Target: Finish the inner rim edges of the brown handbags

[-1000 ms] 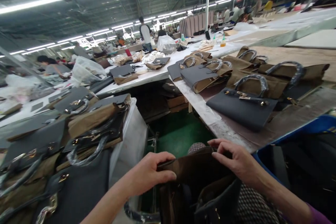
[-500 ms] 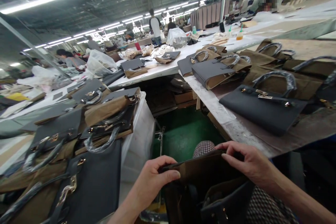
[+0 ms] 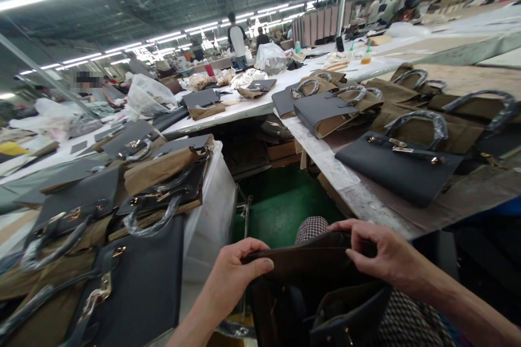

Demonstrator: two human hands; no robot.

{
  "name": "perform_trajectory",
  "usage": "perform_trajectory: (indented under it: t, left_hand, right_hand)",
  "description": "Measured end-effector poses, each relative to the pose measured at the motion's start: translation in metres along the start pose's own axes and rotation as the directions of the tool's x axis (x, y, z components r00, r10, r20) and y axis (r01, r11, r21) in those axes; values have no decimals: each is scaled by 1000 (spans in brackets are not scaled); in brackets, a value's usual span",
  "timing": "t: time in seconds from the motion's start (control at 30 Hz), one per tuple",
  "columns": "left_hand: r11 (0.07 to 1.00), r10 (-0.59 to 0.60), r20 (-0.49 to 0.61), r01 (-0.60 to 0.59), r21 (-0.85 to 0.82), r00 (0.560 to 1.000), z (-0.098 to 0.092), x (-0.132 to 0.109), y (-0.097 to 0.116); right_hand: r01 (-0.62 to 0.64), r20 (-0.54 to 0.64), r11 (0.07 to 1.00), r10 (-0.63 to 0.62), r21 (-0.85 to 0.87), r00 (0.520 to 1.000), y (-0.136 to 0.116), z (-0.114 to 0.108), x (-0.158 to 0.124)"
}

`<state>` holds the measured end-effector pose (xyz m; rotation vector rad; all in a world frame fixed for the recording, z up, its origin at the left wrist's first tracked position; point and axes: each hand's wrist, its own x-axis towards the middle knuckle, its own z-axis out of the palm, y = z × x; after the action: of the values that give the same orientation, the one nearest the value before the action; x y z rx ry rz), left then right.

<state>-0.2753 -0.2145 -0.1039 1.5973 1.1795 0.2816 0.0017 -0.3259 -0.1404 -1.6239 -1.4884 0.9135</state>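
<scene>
A dark brown handbag rests on my lap, its mouth facing up. My left hand pinches the left end of its top edge between thumb and fingers. My right hand grips the right end of the same edge, fingers curled over it. The bag's dark inside shows below my hands. My checked trousers show just past the bag.
A stack of dark grey and tan handbags with wrapped handles lies on the table at the left. More such handbags lie on the table at the right. Green floor runs between them. Other people work at the far tables.
Both hands keep their hold on the bag's top edge and have pulled it flatter and wider. The view has shifted slightly.
</scene>
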Motion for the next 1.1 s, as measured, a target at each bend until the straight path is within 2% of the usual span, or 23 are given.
perform_trajectory:
  t: [0.13, 0.27, 0.5, 0.63, 0.73, 0.83, 0.93, 1.0, 1.1]
  left_hand:
    - [999, -7, -49, 9, 32, 999, 1, 0, -5]
    - [995, 21, -105, -11, 97, 994, 2, -2, -10]
    - [926, 87, -158, -21, 378, 984, 8, -7, -2]
    - [854, 120, -183, -8, 520, 976, 15, -7, 4]
    - [835, 164, -192, -32, 550, 968, 20, -5, 5]
    - [875, 157, -189, -48, 482, 969, 20, -1, 3]
    - [970, 90, -115, -61, 235, 989, 17, 4, -2]
    - [996, 56, -57, -52, 70, 997, 15, 7, -6]
    - [998, 48, -17, -49, -34, 999, 15, 9, -10]
  right_hand:
    - [58, 55, 998, -57, -19, 997, -3, -2, -8]
    - [212, 123, 972, -199, -101, 972, -3, -3, -20]
    - [389, 147, 905, -367, -174, 919, -5, 2, -34]
    - [423, 178, 893, -395, -157, 901, -13, 4, -35]
    - [421, 229, 899, -387, -121, 893, -17, 2, -38]
    - [404, 218, 910, -378, -90, 900, -13, -1, -42]
    - [384, 163, 921, -370, -63, 915, -4, -4, -44]
    - [304, 109, 950, -296, -65, 949, 4, -6, -44]
    - [128, 15, 988, -127, -83, 992, 16, -7, -42]
